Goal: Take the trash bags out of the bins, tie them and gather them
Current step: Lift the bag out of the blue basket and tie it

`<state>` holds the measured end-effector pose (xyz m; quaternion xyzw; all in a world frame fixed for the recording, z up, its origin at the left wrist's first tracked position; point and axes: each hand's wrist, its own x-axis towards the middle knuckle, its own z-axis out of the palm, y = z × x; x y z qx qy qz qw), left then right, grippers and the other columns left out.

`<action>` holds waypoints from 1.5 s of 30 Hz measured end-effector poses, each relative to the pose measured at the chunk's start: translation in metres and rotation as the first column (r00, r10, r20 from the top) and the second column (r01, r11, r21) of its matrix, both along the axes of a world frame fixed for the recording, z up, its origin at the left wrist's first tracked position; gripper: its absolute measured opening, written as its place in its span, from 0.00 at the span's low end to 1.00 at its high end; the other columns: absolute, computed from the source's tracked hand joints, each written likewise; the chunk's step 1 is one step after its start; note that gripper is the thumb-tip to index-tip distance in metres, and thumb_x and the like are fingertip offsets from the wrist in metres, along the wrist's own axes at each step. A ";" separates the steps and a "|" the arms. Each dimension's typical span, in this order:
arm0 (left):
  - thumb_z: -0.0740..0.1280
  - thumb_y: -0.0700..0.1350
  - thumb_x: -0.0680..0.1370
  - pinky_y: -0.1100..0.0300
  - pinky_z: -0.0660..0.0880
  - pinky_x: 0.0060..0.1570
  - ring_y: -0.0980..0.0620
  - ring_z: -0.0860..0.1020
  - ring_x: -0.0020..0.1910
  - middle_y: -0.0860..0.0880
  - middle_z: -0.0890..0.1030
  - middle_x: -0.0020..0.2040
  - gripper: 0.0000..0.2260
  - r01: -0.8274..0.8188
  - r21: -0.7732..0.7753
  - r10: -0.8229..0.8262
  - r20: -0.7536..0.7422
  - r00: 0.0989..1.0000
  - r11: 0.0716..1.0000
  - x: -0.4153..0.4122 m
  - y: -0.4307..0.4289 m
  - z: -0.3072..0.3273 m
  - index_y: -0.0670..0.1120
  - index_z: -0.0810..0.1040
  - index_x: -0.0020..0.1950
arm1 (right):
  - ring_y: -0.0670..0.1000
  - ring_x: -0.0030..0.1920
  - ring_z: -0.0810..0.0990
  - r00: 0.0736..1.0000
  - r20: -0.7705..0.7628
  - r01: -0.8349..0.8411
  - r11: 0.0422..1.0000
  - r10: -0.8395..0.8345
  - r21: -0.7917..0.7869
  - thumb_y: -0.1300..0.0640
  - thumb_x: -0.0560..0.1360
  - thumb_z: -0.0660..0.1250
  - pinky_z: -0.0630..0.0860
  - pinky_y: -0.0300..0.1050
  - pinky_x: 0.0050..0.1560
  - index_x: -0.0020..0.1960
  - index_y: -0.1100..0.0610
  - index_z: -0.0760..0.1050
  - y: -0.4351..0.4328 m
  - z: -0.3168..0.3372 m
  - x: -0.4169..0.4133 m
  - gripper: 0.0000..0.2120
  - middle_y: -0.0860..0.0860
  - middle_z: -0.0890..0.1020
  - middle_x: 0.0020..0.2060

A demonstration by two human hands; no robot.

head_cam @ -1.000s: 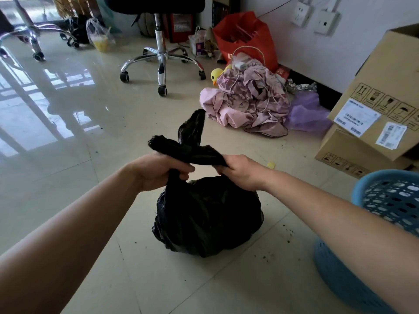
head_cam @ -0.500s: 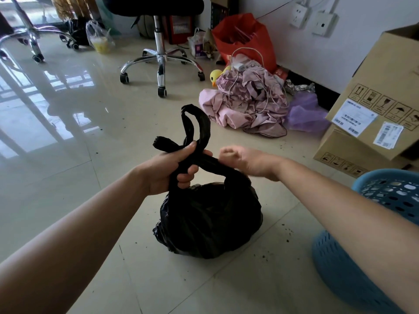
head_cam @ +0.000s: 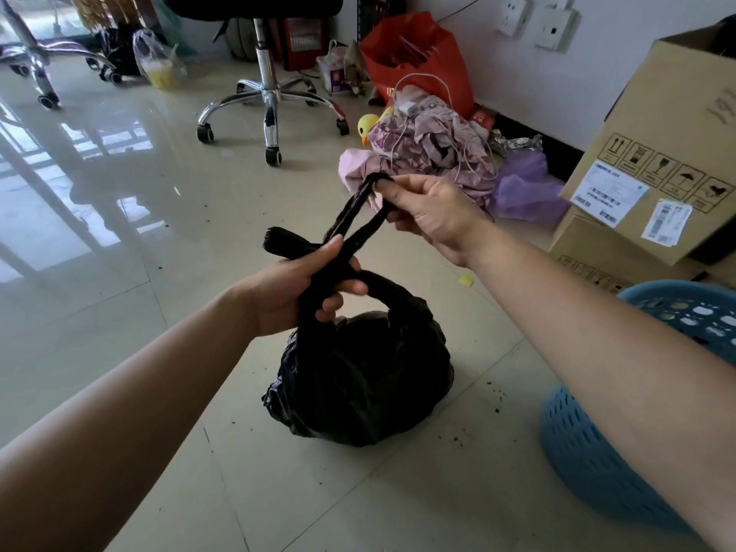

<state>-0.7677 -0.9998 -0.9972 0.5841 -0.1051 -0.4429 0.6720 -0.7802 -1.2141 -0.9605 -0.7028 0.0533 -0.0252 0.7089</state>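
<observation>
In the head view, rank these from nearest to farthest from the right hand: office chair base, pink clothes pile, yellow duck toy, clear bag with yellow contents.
1. Pink clothes pile, just behind the right hand pinching the trash bag.
2. Yellow duck toy, at the pile's far left edge.
3. Office chair base, farther back left.
4. Clear bag, far back left.

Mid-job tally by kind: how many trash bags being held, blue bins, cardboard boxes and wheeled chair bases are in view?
Black plastic trash bag, in the grip of left hand and right hand: 1
Blue perforated plastic bin: 1
Brown cardboard boxes: 2
Chrome wheeled chair bases: 2
Total: 6
</observation>
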 end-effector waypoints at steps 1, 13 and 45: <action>0.56 0.57 0.83 0.63 0.68 0.28 0.54 0.71 0.28 0.46 0.84 0.45 0.17 -0.082 -0.040 0.081 -0.024 0.996 0.996 0.004 0.001 -0.002 0.46 0.77 0.54 | 0.43 0.32 0.79 0.999 -0.023 0.025 0.996 -0.023 0.089 0.57 0.79 0.68 0.76 0.35 0.35 0.49 0.57 0.79 -0.002 0.000 -0.001 0.03 0.49 0.81 0.37; 0.55 0.44 0.77 0.59 0.62 0.29 0.51 0.69 0.29 0.43 0.82 0.47 0.08 -0.404 -0.247 0.362 -0.200 0.911 0.881 0.012 -0.006 0.002 0.46 0.73 0.44 | 0.45 0.29 0.76 0.742 -0.630 -0.340 0.939 0.230 -0.058 0.54 0.74 0.72 0.65 0.39 0.31 0.43 0.52 0.76 0.008 -0.058 -0.032 0.06 0.47 0.76 0.31; 0.59 0.43 0.74 0.54 0.71 0.51 0.44 0.76 0.44 0.43 0.77 0.39 0.09 -0.677 -0.200 0.675 -0.088 0.732 0.708 0.038 -0.001 -0.015 0.46 0.67 0.33 | 0.46 0.46 0.83 0.824 -0.461 -0.466 0.858 0.330 -0.217 0.54 0.77 0.67 0.75 0.34 0.47 0.50 0.51 0.83 0.015 -0.072 -0.027 0.06 0.47 0.85 0.45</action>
